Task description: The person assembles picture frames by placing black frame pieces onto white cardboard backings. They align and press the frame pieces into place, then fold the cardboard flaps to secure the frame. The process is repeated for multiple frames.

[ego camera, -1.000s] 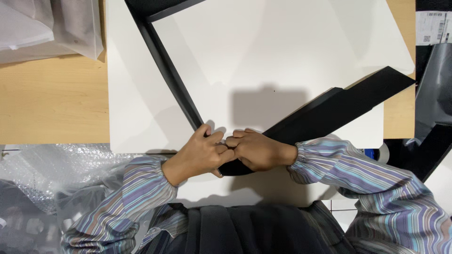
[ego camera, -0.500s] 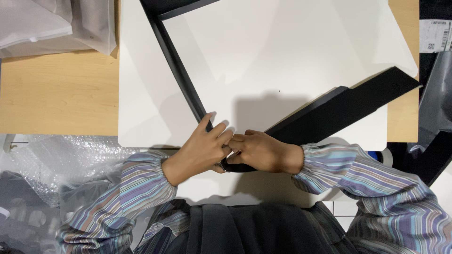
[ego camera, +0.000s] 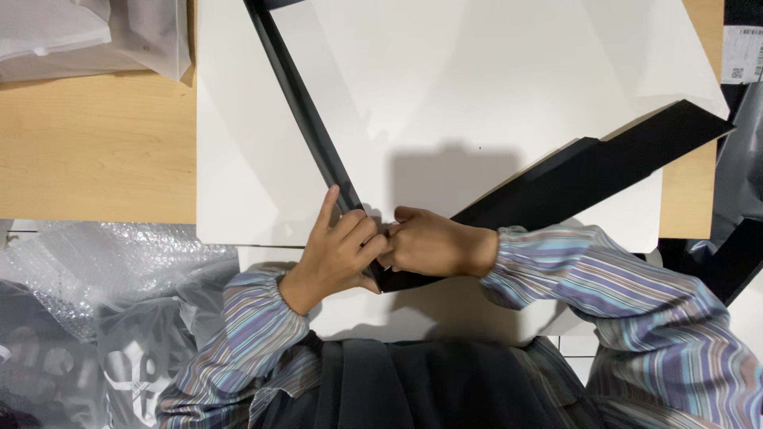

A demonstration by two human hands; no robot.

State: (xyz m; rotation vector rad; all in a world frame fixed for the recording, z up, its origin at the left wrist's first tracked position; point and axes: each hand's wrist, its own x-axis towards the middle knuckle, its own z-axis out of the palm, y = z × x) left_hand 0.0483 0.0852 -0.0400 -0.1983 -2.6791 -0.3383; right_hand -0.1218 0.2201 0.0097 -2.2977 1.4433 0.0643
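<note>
With the left hand (ego camera: 338,253) and right hand (ego camera: 429,242) both pinching the corner joint where the long black frame bar (ego camera: 306,119) meets the wide black frame bar (ego camera: 588,171), uneven pressure could, in all likelihood, spring the corner apart or trap a finger.

A white rectangular label (ego camera: 743,54) sits at the top right edge.

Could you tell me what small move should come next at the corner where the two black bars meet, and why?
Probably press the corner together: the left hand and right hand both pinch where the narrow black bar meets the wide black bar.
</note>
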